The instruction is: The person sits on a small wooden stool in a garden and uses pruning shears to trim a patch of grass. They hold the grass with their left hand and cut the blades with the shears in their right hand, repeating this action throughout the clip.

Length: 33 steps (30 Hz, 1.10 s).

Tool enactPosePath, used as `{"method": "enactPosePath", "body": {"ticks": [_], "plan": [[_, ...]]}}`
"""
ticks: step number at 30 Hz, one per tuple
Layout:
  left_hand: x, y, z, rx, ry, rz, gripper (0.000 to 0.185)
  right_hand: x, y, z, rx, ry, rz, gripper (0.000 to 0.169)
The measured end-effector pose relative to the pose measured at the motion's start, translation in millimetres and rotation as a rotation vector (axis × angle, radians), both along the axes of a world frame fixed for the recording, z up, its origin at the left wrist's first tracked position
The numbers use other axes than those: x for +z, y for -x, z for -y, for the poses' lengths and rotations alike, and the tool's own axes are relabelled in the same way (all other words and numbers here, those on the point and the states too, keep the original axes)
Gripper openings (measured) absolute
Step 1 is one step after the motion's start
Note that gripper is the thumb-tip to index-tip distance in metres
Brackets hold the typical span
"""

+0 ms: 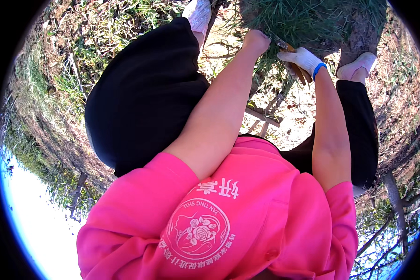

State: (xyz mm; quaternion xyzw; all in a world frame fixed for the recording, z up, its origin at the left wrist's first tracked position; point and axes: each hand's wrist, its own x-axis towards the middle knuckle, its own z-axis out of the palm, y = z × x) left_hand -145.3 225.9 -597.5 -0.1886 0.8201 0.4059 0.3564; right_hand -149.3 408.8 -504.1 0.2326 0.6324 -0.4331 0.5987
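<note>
My right hand point(302, 60), in a white knit glove with a blue cuff, is closed around the orange-brown handles of a hand tool that looks like pruning shears point(303, 77). The tool's metal head point(281, 43) points up and left into green grass point(294, 24). Just left of that head is my bare left hand point(257, 41), its fingers curled in at the edge of the grass. Whatever lies inside those fingers is hidden from this side. Long blades hang below and between both hands.
My legs in black trousers point(143, 91) are spread on either side, with light shoes point(197, 15) on the soil. A narrow wood-like piece point(262, 117) lies between them. Dry litter and a thin stick point(77, 75) are at left; a branching trunk point(393, 196) stands at lower right.
</note>
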Motion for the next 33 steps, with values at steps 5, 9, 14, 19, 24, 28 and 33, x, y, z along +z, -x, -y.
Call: {"method": "enactPosePath", "body": {"ticks": [5, 9, 14, 19, 24, 28, 33], "plan": [[3.4, 10.2, -5.6, -0.168, 0.061, 0.044, 0.021, 7.8, -7.7, 4.3, -0.045, -0.05, -0.068, 0.039], [3.8, 8.5, -2.4, -0.24, 0.138, 0.023, 0.029, 14.2, -15.7, -2.3, -0.123, 0.025, -0.072, 0.037], [15.5, 11.7, -2.3, -0.141, 0.143, 0.048, 0.033, 18.1, -24.1, -22.2, -0.098, 0.035, 0.044, 0.036], [-0.8, 10.4, 20.6, -0.227, 0.099, -0.069, 0.033, 21.8, -36.3, -14.5, -0.376, 0.095, 0.078, 0.036], [-38.0, 6.8, 34.2, -0.262, -0.04, -0.04, 0.033, 22.6, -33.8, -3.5, -0.388, 0.132, 0.122, 0.037], [-1.9, 13.7, 23.0, -0.111, -0.069, 0.126, 0.023, 6.4, -30.8, -5.8, -0.285, 0.112, 0.181, 0.034], [-7.8, 13.4, 25.4, 0.038, -0.195, 0.189, 0.018, 3.9, -21.0, 6.2, -0.338, 0.158, 0.142, 0.034]]}}
